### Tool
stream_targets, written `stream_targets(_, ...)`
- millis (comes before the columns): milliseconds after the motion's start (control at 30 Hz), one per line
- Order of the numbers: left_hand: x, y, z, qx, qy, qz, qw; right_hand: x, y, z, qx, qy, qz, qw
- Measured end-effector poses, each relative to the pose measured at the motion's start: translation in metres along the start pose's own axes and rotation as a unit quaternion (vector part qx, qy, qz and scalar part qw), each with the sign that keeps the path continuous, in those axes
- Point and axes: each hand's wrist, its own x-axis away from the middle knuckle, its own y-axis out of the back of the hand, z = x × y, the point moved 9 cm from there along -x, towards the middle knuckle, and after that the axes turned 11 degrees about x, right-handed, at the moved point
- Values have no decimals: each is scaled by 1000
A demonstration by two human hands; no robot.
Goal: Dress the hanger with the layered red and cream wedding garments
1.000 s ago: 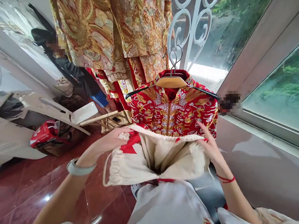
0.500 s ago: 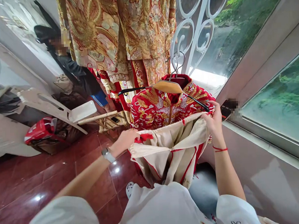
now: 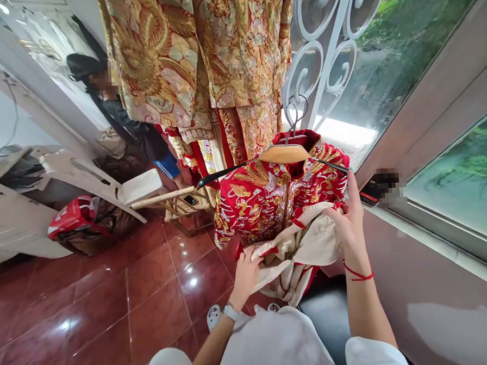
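A red embroidered jacket hangs on a wooden hanger hooked to a white iron grille. Its hem is turned up and shows the cream lining with red trim. My left hand is closed on the bunched lining at the lower left. My right hand grips the turned-up lining near the jacket's right sleeve. A red string circles my right wrist and a watch sits on my left.
A gold embroidered robe hangs above and behind. Another person bends at the back left near a white folding chair and a red bag. A phone lies on the window ledge. Red tiled floor spreads at left.
My left hand dropped and moved right, gathering the lining into a bunch below the jacket. My right hand stayed by the right sleeve. The view shifted slightly down.
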Motion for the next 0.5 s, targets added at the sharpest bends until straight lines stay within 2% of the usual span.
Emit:
stream_targets(133, 12, -29, -6, 48, 8, 71, 996, 6, 0, 10, 15, -10, 4, 1000)
stream_targets(267, 14, -29, 6, 31, 86, 130, 987, 7, 1, 10, 8, -23, 7, 1000)
stream_targets(367, 8, -18, 14, 18, 109, 146, 983, -1, 3, 7, -6, -23, 9, 1000)
stream_targets(500, -10, 21, 21, 25, 67, 108, 992, -27, 3, -11, -32, -18, 10, 999)
